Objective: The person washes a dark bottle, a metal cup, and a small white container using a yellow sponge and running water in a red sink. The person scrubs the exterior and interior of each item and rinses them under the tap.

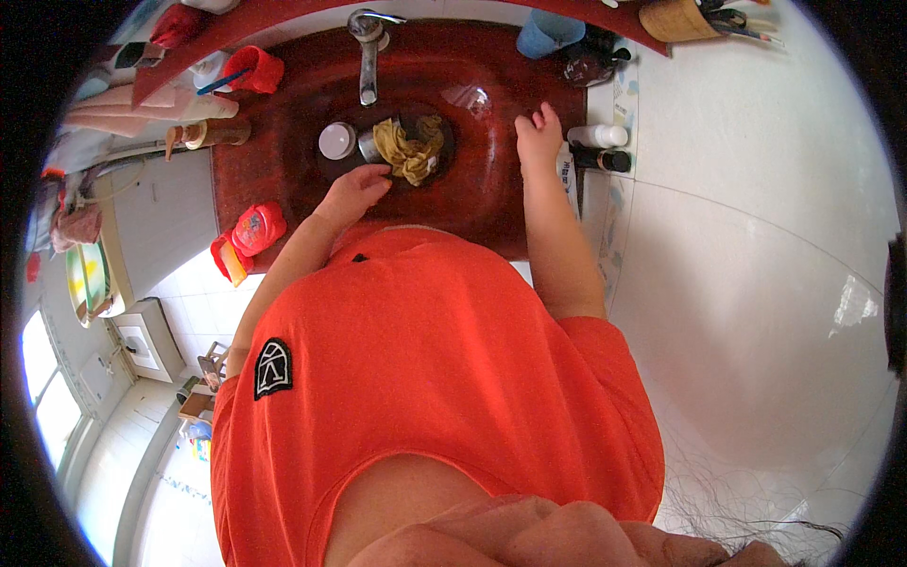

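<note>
A dark red washbasin (pixel 425 220) lies before me, with a crumpled yellow-brown cloth (pixel 407 152) in its bowl. Beside the cloth rest a metal container (pixel 369 145), partly covered by it, and a round white lid or jar (pixel 336 141). My left hand (pixel 358 191) is over the near part of the bowl, its fingertips close to the cloth's left edge; I cannot tell if they touch. At the basin's right side my right hand (pixel 540 142) is raised with its fingers partly curled, near a white tube (pixel 567 173). No object shows in it.
A chrome faucet (pixel 368 67) stands behind the bowl. Around the rim are a pump bottle (pixel 209 133), a red cup (pixel 261 69), a red soap box (pixel 258 228), a blue cup (pixel 549 34) and two small bottles (pixel 599 135) by the tiled wall. A red shelf (pixel 453 2) runs above.
</note>
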Demonstrator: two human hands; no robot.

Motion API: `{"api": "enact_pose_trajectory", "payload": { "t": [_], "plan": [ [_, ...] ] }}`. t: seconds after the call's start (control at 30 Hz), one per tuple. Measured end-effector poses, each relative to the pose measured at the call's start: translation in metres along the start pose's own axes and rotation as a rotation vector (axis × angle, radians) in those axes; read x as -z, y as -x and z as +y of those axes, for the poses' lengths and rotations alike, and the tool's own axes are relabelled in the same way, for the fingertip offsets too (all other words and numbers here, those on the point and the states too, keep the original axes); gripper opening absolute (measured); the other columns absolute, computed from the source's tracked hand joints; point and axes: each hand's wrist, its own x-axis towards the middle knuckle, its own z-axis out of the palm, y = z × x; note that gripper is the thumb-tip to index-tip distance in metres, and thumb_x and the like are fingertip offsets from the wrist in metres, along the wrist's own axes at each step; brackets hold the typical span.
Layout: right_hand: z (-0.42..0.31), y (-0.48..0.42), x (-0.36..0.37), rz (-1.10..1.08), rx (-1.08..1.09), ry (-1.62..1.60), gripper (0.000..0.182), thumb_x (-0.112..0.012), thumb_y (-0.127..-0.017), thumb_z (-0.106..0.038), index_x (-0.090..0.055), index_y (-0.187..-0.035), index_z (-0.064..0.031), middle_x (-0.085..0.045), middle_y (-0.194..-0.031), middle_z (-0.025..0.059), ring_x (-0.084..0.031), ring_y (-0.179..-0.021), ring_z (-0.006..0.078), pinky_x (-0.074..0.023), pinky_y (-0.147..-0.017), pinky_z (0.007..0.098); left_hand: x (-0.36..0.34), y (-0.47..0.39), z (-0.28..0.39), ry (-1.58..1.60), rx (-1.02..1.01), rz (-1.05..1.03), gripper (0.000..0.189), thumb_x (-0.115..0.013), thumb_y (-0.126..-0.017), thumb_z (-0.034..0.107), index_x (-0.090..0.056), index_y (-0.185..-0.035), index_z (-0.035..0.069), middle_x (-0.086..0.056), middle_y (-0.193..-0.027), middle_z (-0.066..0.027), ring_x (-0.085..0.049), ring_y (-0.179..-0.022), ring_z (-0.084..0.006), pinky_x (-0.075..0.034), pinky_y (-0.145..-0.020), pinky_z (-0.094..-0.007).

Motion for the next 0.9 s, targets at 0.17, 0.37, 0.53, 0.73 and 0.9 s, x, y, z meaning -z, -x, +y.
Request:
{"api": "enact_pose_trajectory", "payload": {
  "t": [0.17, 0.37, 0.53, 0.73, 0.9],
  "plan": [
    [0.006, 0.034, 0.017, 0.101, -0.033, -0.043, 0.06, -0.065, -0.075, -0.004, -0.045, -0.131, 0.0081, -0.048, -0.13, 0.021, -0.054, -0.117, 0.0288, -0.0485, -0.092, 0.0345, -0.002, -0.002, -0.002, -0.041, -0.016, -0.017, 0.045, -0.061, -0.094, 0.025, -0.052, -0.134, 0.006, -0.064, -0.113, -0.0038, -0.057, -0.101, -0.0132, -0.047, -0.084, -0.0307],
    [0.008, 0.045, 0.04, 0.193, 0.002, -0.123, 0.057, -0.064, -0.078, -0.004, -0.045, -0.13, 0.0085, -0.048, -0.129, 0.0194, -0.054, -0.115, 0.0248, -0.0471, -0.093, 0.033, -0.004, 0.001, -0.002, 0.026, -0.034, 0.017, 0.044, -0.062, -0.091, 0.027, -0.056, -0.13, 0.006, -0.065, -0.107, -0.0094, -0.06, -0.092, -0.0157, -0.049, -0.081, -0.0296],
    [0.006, 0.048, 0.045, 0.233, -0.097, -0.176, 0.057, -0.063, -0.078, -0.002, -0.043, -0.131, 0.0072, -0.049, -0.127, 0.019, -0.052, -0.116, 0.0249, -0.0435, -0.097, 0.0333, -0.003, 0.004, 0.006, -0.028, 0.03, -0.041, 0.045, -0.06, -0.095, 0.025, -0.05, -0.135, 0.007, -0.062, -0.116, -0.0054, -0.057, -0.106, -0.0146, -0.046, -0.088, -0.0317],
    [0.001, 0.043, 0.041, 0.254, -0.122, -0.231, 0.056, -0.064, -0.078, 0.0, -0.045, -0.131, 0.0036, -0.053, -0.123, 0.017, -0.054, -0.112, 0.0243, -0.0441, -0.096, 0.0333, -0.008, 0.005, -0.001, 0.02, -0.022, 0.019, 0.045, -0.062, -0.091, 0.028, -0.056, -0.13, 0.007, -0.065, -0.107, -0.009, -0.06, -0.092, -0.0157, -0.05, -0.081, -0.0304],
    [-0.016, 0.053, 0.034, 0.122, -0.125, -0.314, 0.053, -0.064, -0.079, 0.0, -0.047, -0.129, 0.0009, -0.059, -0.111, 0.016, -0.059, -0.099, 0.0222, -0.0489, -0.087, 0.0318, -0.004, 0.016, 0.006, -0.027, 0.053, 0.042, 0.044, -0.062, -0.093, 0.027, -0.053, -0.133, 0.009, -0.064, -0.114, -0.0045, -0.057, -0.104, -0.0154, -0.047, -0.087, -0.0312]
  ]
}}
